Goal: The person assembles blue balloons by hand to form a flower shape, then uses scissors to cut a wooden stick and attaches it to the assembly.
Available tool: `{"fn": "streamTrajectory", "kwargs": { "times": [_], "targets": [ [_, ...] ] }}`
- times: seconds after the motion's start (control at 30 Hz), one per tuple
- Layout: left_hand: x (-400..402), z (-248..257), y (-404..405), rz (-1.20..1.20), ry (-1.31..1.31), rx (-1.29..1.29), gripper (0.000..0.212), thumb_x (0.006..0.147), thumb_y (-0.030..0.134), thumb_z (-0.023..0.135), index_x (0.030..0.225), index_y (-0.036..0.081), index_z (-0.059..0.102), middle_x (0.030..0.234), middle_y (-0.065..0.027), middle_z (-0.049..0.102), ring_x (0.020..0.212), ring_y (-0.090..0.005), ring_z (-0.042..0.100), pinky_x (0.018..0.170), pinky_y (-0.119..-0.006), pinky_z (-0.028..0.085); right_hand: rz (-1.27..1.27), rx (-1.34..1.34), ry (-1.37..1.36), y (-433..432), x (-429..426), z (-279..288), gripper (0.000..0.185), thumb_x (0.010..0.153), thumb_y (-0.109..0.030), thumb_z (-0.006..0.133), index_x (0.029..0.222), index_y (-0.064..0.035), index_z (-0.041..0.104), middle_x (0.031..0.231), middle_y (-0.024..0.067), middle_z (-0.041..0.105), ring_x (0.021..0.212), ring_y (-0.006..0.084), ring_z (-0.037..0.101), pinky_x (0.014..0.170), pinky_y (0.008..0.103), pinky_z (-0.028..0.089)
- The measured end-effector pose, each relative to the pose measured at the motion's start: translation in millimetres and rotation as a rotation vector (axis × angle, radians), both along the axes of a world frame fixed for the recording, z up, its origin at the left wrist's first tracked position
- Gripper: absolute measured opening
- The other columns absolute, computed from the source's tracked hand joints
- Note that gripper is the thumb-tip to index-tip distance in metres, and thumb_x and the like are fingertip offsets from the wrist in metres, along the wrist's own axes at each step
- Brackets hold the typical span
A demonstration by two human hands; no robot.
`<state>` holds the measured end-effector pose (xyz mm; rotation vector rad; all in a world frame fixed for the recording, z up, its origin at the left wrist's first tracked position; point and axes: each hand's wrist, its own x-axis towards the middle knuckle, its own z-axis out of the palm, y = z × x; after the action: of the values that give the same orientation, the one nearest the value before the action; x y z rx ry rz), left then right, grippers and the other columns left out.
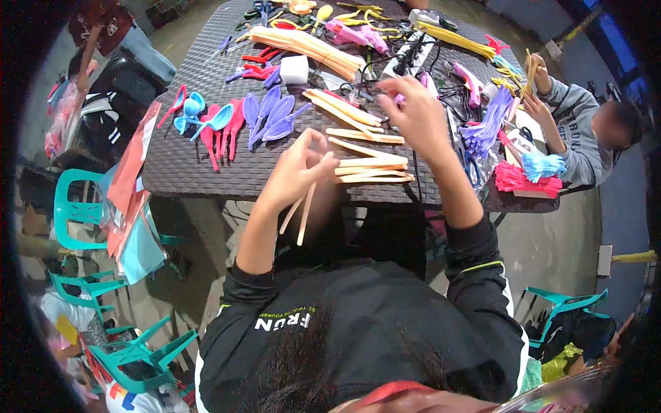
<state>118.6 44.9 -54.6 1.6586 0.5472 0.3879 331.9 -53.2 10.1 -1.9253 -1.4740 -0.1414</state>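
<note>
My left hand point(302, 168) pinches a cream chenille stem point(307, 214) whose two ends hang below the fingers, past the table's front edge. Just right of it, several folded cream stems point(372, 173) lie in a row on the dark woven-pattern table point(222, 180). My right hand point(415, 116) is raised over the table, fingers apart, with nothing visible in it. Longer cream stems point(343, 111) rest between the hands. Left of them lie purple petal-shaped loops point(271, 113), red loops point(224, 131) and blue loops point(191, 111), all of chenille stem.
Behind are a peach stem bundle point(304, 49), a white block point(294, 70), pink glue guns point(356, 33) and a power strip point(410, 54) with cables. Purple stems point(485, 124) and red stems point(526, 178) lie right. A person in grey point(583, 134) handles yellow stems point(530, 77).
</note>
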Motion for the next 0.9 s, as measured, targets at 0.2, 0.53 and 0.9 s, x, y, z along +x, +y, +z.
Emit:
{"fn": "streamTrajectory", "kwargs": {
  "times": [0.2, 0.53, 0.9],
  "targets": [
    [3.7, 3.8, -9.6, -0.013, -0.063, -0.074, 0.017, 0.086, 0.009, 0.061, 0.082, 0.004, 0.045, 0.078, -0.0059, 0.062, 0.06, -0.008, 0.057, 0.056, -0.021, 0.045, -0.384, -0.31, -0.108, -91.0, 42.6, -24.0, 0.015, 0.082, -0.02, 0.058, 0.09, -0.0075, 0.063, 0.09, 0.0132, 0.06, 0.085, 0.0311, 0.06, 0.074, 0.0413, 0.047],
    [14.9, 12.5, -25.7, -0.037, -0.194, -0.095, 0.018, 0.085, 0.004, 0.054, 0.1, 0.004, 0.044, 0.094, -0.0131, 0.064, 0.09, -0.0158, 0.061, 0.077, -0.028, 0.048, -0.573, -0.419, -0.17, -135.3, 33.1, -45.7, 0.036, 0.077, -0.016, 0.066, 0.11, -0.0107, 0.053, 0.093, 0.015, 0.055, 0.094, 0.0324, 0.057, 0.079, 0.042, 0.046],
    [8.1, 15.4, -40.3, 0.039, -0.271, -0.305, 0.028, 0.083, 0.007, 0.06, 0.108, 0.004, 0.048, 0.094, -0.0129, 0.066, 0.083, -0.0111, 0.061, 0.073, -0.025, 0.048, -0.534, -0.506, -0.105, -143.1, 44.6, -43.7, 0.048, 0.073, -0.013, 0.068, 0.116, -0.0074, 0.05, 0.092, 0.0172, 0.062, 0.087, 0.0324, 0.062, 0.074, 0.0423, 0.049]
  ]
}}
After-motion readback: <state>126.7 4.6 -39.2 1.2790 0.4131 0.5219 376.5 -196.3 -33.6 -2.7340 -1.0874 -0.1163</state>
